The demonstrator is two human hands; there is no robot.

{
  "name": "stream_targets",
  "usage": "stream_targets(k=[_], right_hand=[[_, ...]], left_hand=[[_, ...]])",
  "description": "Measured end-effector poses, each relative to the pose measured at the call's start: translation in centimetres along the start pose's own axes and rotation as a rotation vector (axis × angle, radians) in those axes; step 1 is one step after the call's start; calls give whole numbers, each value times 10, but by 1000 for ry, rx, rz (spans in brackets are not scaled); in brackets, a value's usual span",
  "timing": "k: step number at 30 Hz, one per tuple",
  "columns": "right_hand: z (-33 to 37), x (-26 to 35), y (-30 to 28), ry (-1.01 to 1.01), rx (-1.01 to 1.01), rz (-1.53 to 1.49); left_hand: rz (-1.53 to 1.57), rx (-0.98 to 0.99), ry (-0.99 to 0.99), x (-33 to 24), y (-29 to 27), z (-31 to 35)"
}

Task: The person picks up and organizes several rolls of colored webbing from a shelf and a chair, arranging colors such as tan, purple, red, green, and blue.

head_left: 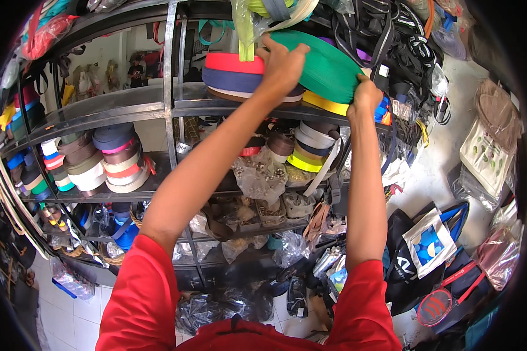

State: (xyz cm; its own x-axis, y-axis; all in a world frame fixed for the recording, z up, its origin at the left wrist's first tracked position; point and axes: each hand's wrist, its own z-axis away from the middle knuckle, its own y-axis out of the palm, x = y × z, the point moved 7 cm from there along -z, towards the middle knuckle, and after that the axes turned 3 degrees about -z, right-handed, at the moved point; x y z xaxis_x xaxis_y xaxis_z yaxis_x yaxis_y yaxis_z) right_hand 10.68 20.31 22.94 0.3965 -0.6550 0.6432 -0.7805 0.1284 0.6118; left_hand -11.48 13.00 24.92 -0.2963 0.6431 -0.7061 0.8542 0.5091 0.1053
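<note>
A large flat roll of green webbing (325,65) is tilted above the shelf, held between my two hands. My left hand (282,65) is closed at its left edge, with some fingers hidden from view. At the right edge my right hand (366,96) grips the rim, its thumb on the near side. Beneath and to the left lie a red webbing roll (231,63) and a navy one (231,81), stacked on the shelf. A yellow roll (325,104) shows under the green one. Lime-green strips (244,35) hang down close to my left hand.
A black metal shelf rack (168,88) stands in front of me, with more webbing rolls (120,158) on a lower level. Black straps (386,29) hang at the upper right. Plastic bags of small parts (260,175) fill the middle shelf. Bags (430,245) hang or lie at right.
</note>
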Motion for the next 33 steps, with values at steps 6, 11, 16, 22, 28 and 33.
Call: stream_targets(k=[6,11,16,22,28,33], right_hand=[[-12,-14,75,101,207,-160],[-43,-47,114,142,270,-39],[3,-42,138,82,252,195],[-63,-96,145,65,291,282],[-92,-118,130,36,265,245],[-55,-95,124,-71,256,414]], left_hand=[[-217,288,51,-9,-49,-52],[-340,419,141,-10,-72,-53],[-456,485,107,-2,-92,-66],[-433,332,215,18,-76,-74],[-816,255,98,44,-68,-86],[-980,247,51,39,-66,-82]])
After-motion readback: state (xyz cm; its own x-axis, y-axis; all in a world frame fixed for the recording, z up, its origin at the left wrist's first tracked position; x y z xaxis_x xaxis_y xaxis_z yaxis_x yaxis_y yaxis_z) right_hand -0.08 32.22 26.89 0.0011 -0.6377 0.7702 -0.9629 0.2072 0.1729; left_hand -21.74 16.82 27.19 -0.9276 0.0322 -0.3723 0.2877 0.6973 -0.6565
